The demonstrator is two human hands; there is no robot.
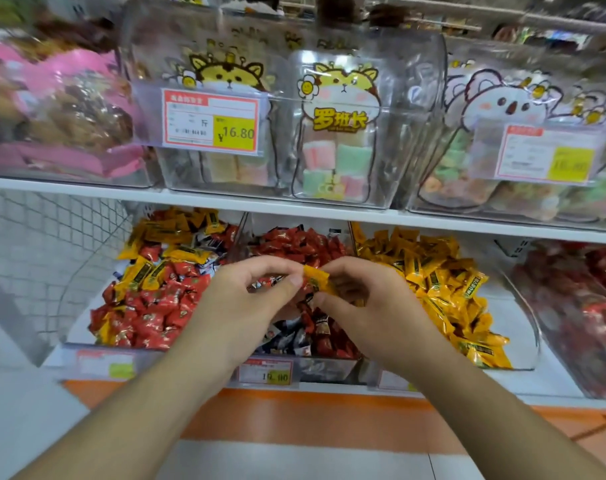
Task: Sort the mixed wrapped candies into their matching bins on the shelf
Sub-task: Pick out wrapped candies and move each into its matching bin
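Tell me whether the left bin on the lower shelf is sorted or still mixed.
Still mixed. The left bin holds red candies with yellow candies scattered among them, plus a few dark-and-white wrappers near its back.

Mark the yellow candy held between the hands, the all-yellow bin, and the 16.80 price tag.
yellow candy (316, 279), head view, middle of the wrapper between both hands.
all-yellow bin (535, 336), head view, its clear right wall.
16.80 price tag (234, 133), head view, the yellow price patch.
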